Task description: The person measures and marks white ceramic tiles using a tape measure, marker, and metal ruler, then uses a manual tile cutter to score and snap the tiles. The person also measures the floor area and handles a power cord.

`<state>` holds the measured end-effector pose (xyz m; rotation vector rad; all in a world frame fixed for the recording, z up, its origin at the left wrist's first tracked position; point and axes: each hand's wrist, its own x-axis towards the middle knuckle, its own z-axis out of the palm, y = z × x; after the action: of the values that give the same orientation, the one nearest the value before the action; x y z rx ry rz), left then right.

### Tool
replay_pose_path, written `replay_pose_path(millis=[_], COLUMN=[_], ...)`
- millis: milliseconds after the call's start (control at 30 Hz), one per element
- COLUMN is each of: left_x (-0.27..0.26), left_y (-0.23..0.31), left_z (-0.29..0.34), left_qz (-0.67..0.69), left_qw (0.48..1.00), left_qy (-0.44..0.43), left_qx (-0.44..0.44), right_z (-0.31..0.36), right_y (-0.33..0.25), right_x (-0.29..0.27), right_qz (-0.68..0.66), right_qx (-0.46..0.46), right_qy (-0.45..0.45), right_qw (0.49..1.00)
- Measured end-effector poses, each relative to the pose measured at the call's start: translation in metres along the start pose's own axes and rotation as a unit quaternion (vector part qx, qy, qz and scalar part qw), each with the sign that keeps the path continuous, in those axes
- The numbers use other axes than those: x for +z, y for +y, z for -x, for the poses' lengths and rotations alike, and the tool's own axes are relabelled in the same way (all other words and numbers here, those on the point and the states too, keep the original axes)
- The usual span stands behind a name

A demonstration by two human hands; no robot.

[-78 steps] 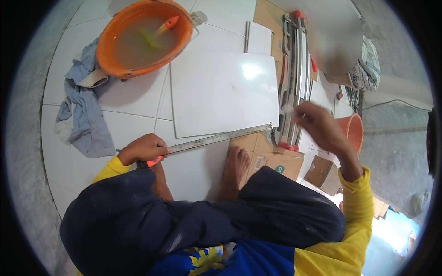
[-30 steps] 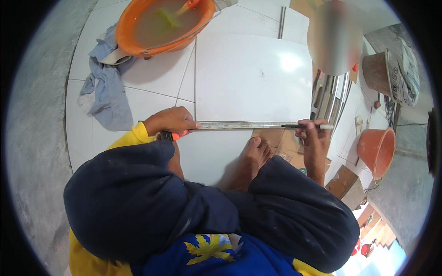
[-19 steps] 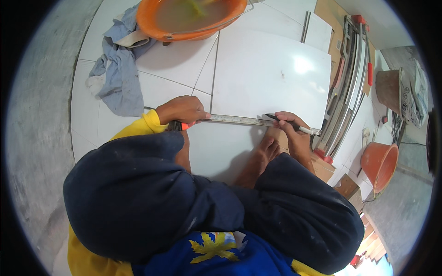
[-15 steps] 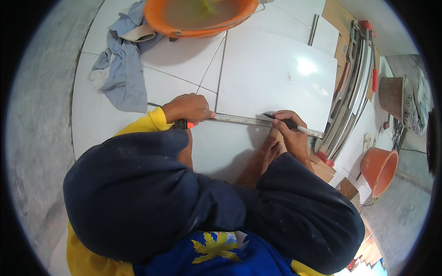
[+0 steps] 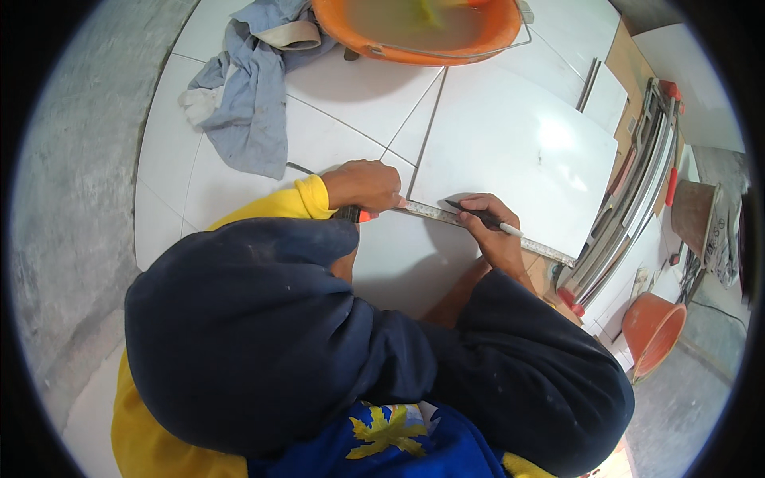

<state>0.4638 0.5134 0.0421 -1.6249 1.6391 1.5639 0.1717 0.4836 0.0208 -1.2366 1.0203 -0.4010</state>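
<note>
A large white tile (image 5: 518, 143) lies flat before me. Along its near edge runs the blade of a tape measure (image 5: 543, 250), stretched out to the tile's right corner. My left hand (image 5: 365, 186) is closed on the tape measure at its left end; part of the black and red case shows under the wrist. Between the fingers of my right hand (image 5: 492, 229) is a black marker with a white end (image 5: 484, 217). Its tip points left, close to the tape and the tile's edge; contact is not clear. My right fingers also rest by the blade.
An orange bucket (image 5: 422, 57) of cloudy water stands beyond the tile, with a grey-blue cloth (image 5: 253, 103) to its left. At right lie a long metal tile cutter (image 5: 617, 219), a reddish bucket (image 5: 655, 331) and a brown bucket (image 5: 692, 215). A grey wall (image 5: 88, 175) rises at left.
My right hand with the marker has slid left along the tape, nearer to my left hand. The whole view has shifted, so the scene sits farther right. My left hand still grips the tape measure.
</note>
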Motion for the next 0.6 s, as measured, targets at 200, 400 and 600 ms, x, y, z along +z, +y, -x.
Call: replay_pose_path(millis=[200, 400, 600], left_x=[0.004, 0.011, 0.012], left_y=[0.002, 0.001, -0.001], left_z=[0.000, 0.000, 0.003], left_qz=[-0.035, -0.068, -0.058], left_qw=[0.999, 0.994, 0.993], left_qy=[0.024, 0.080, 0.094], left_qx=[0.012, 0.033, 0.032], right_z=[-0.013, -0.022, -0.025], right_y=[-0.002, 0.002, 0.001], right_x=[0.023, 0.034, 0.040], right_qz=[-0.004, 0.042, 0.022], right_qx=[-0.001, -0.053, -0.039], right_qy=[-0.016, -0.046, -0.054], right_qw=[1.000, 0.997, 0.998])
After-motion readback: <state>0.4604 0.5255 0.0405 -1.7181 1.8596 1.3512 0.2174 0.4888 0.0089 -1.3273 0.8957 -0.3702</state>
